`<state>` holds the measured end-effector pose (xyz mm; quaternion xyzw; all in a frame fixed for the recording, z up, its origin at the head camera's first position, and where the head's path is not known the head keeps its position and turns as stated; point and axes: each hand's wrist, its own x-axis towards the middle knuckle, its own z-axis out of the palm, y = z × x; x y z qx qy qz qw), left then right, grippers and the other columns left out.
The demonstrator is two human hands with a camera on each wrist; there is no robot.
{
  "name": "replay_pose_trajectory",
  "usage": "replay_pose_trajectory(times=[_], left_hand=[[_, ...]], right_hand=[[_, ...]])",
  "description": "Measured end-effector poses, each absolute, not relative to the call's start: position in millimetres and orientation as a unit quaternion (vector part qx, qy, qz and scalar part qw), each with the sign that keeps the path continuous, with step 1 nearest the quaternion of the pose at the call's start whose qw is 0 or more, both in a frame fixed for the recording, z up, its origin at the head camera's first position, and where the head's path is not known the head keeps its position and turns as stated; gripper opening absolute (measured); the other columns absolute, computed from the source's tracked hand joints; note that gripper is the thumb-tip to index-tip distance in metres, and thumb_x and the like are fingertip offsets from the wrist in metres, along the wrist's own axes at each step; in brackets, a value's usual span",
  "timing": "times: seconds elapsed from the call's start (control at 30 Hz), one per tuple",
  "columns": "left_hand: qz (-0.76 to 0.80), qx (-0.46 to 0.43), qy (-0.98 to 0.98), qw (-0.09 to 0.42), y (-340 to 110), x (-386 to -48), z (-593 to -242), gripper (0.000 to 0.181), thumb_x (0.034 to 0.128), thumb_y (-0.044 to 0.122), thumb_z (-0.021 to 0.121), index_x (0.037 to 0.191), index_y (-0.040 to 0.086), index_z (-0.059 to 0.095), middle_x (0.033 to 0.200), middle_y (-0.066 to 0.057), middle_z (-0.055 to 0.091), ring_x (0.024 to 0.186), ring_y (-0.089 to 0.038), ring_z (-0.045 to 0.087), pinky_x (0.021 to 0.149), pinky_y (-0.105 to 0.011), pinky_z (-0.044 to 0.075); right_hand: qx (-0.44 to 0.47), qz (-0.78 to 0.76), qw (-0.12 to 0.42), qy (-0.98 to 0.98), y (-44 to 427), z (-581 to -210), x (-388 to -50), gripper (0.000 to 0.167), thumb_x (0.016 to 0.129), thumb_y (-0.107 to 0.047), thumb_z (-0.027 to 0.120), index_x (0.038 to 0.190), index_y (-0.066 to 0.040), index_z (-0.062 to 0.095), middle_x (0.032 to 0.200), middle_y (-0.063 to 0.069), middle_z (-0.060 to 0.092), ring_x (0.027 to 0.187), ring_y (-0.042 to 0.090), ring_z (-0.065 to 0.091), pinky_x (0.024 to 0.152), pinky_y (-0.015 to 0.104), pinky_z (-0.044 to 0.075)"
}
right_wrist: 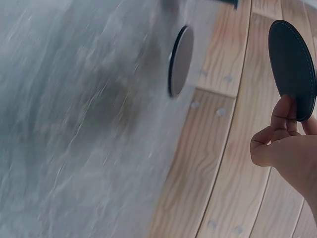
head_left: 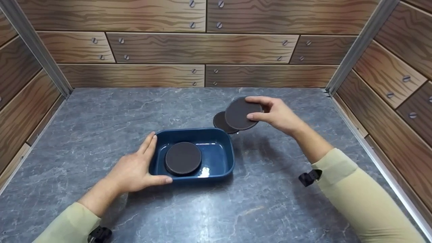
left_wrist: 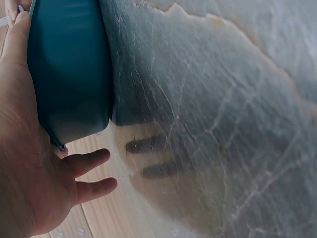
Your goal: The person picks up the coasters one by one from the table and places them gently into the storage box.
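Observation:
A blue rectangular dish stands on the table. My left hand holds its left end, thumb on the near rim and fingers along the left side. In the left wrist view, two fingers stick out straight below the dish wall. Inside, at the left, lies a round dark brown coaster, seemingly atop a stack. Above the table, right of the dish, my right hand pinches another stitched coaster by its edge. Partly hidden beneath it, a further coaster lies near the dish's back right corner.
The grey marbled table is bounded by wood-patterned walls at the back and both sides. Metal posts stand at the back corners. Black straps sit on both sleeves.

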<state>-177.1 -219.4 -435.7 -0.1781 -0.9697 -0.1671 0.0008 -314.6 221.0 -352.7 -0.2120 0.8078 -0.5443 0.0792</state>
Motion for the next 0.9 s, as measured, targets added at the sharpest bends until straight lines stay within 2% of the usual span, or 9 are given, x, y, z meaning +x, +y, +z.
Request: replay_pose_trajectory(times=[0.2,0.4,0.7,0.9], left_hand=[[-0.166,-0.178,-0.97,0.0,-220,-177,-435,0.141,0.077,0.092,0.063,0.169,0.0,0.012,0.176,-0.019,0.011,0.105,-0.047,0.07,0.09,-0.062,0.055],[-0.165,-0.177,-0.97,-0.004,-220,-176,-435,0.141,0.0771,0.093,0.061,0.17,0.001,0.01,0.176,-0.02,0.01,0.105,-0.047,0.07,0.091,-0.063,0.055],[-0.163,-0.174,-0.971,-0.005,-220,-178,-436,0.14,0.0762,0.095,0.06,0.17,0.002,0.013,0.177,-0.017,0.012,0.1,-0.046,0.071,0.09,-0.064,0.054],[-0.163,-0.171,-0.972,-0.014,-220,-178,-436,0.14,0.077,0.094,0.06,0.17,0.002,0.011,0.177,-0.017,0.009,0.105,-0.047,0.07,0.092,-0.064,0.054]], right_hand=[[-0.245,-0.546,0.095,0.795,198,-348,-305,0.059,0.093,-0.009,0.083,0.148,-0.005,0.062,0.127,0.019,0.069,0.101,0.022,0.071,0.084,0.027,0.059],[-0.269,-0.548,0.103,0.786,177,-349,-296,0.058,0.092,-0.007,0.084,0.146,-0.004,0.064,0.135,0.017,0.066,0.103,0.025,0.07,0.085,0.028,0.058],[-0.311,-0.536,0.129,0.774,145,-364,-284,0.059,0.092,-0.008,0.084,0.147,-0.005,0.064,0.137,0.015,0.066,0.099,0.024,0.071,0.083,0.028,0.058],[-0.341,-0.534,0.143,0.761,125,-377,-277,0.059,0.091,-0.003,0.083,0.146,-0.002,0.064,0.136,0.017,0.063,0.1,0.022,0.07,0.084,0.027,0.057]])
